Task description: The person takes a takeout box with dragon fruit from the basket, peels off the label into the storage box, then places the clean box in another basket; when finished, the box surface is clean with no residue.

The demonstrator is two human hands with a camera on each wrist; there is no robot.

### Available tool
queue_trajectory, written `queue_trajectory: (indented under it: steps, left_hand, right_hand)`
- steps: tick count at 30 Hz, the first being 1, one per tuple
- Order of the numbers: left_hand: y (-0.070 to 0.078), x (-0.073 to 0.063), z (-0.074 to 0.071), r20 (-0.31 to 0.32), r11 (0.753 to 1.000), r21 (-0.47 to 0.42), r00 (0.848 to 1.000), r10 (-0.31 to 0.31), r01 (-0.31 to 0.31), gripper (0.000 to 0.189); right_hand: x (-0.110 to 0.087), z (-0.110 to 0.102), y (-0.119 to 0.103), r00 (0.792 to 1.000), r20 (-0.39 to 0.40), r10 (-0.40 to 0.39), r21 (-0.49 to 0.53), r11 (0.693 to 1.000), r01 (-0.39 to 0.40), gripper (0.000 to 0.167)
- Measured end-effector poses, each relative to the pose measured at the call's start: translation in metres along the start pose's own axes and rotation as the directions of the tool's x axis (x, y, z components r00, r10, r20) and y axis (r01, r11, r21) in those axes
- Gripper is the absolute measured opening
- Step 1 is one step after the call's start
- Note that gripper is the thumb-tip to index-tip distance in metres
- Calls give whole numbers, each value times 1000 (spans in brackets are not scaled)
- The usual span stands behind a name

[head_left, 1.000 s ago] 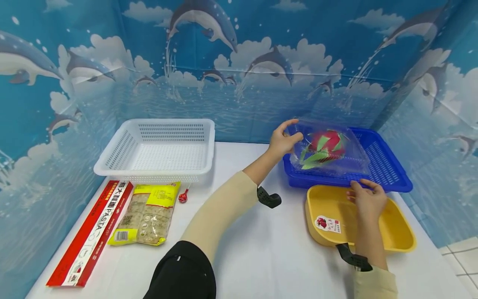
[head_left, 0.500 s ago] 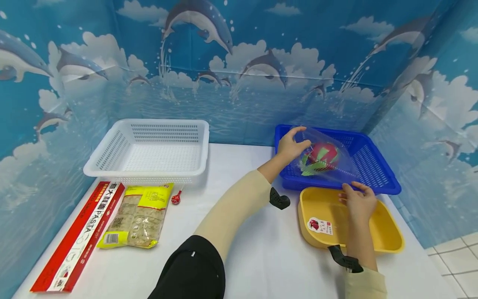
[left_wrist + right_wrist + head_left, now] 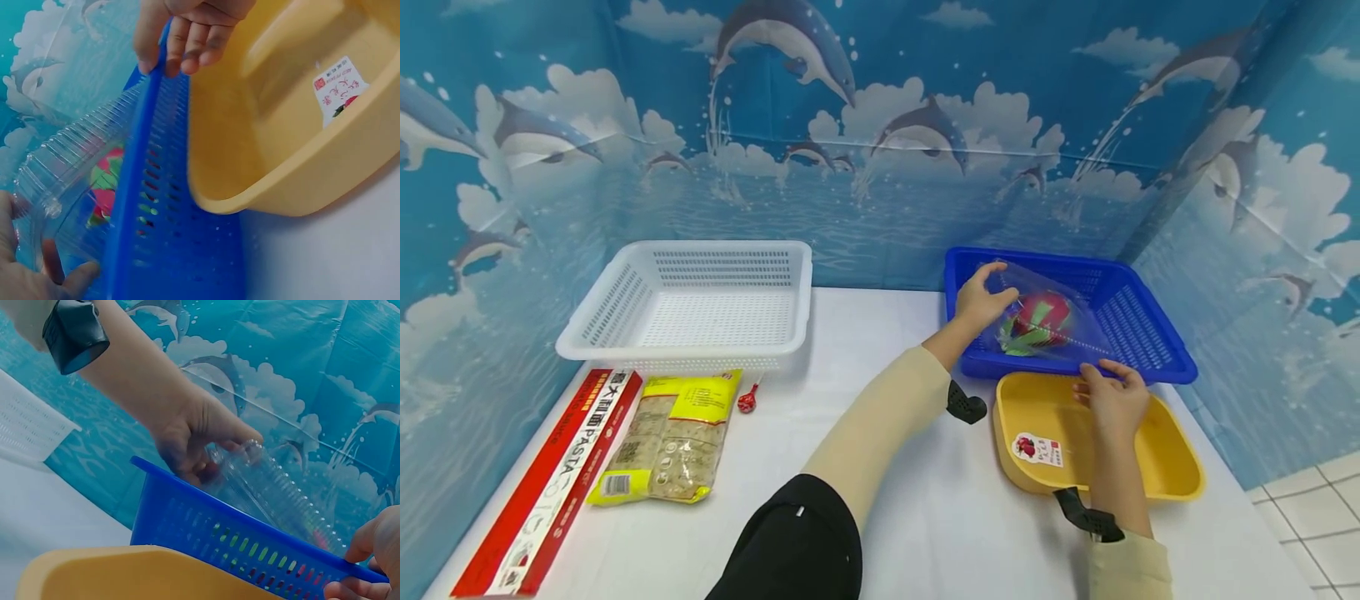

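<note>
My left hand (image 3: pixel 979 302) pinches the left end of a clear plastic box (image 3: pixel 1084 333), its thumb and fingers spread around the edge. Through the plastic shows a red dragon fruit (image 3: pixel 1045 315) with green scales. Box and fruit lie tilted inside the blue perforated basket (image 3: pixel 1150 333). At the basket's near side, my right hand (image 3: pixel 1116 404) grips the rim; in the left wrist view its thumb is inside the blue rim (image 3: pixel 144 137) and its fingers are outside. The ridged side of the box (image 3: pixel 281 481) rises above the rim in the right wrist view.
Right in front of the blue basket stands a yellow tub (image 3: pixel 1172 454) bearing a dragon fruit sticker (image 3: pixel 1037 449). Farther left are a white basket (image 3: pixel 752 343), a red pasta box (image 3: pixel 550 483), a yellow-and-clear food packet (image 3: pixel 670 437) and a red lollipop (image 3: pixel 747 402). A dolphin-print curtain (image 3: pixel 880 208) hangs behind.
The clear box with the dragon fruit has come down into the blue basket, my left hand lowering with it. My right hand stays by the near rim. The head view has shifted slightly.
</note>
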State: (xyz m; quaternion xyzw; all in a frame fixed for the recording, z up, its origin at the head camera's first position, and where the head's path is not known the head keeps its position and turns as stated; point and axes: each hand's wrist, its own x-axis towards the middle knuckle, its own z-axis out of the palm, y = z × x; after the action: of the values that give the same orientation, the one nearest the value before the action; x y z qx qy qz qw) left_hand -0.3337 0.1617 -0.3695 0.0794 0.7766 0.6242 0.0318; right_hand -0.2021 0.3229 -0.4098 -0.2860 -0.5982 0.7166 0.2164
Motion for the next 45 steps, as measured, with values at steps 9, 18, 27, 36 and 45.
queue_trajectory:
  steps: [9,18,27,36,45]
  left_hand:
    - [-16,4,6,69,999,35,997,-34,32,49]
    - [-14,3,12,79,992,80,992,-100,93,50]
    - [-13,7,19,82,969,83,968,-238,231,51]
    - [-9,-2,19,13,961,140,970,-244,240,53]
    - [-6,-6,19,-20,940,160,953,-304,303,59]
  right_hand:
    - [-3,3,0,1000,5,-6,13,1000,6,23]
    - [-2,1,-2,1000,1,1,-7,1000,-1,22]
    - [-1,0,-2,1000,-8,3,-13,1000,-3,23]
    - [-3,1,-3,1000,-7,5,-27,1000,-5,23]
    - [-4,1,-4,1000,-5,1,-22,1000,-1,22]
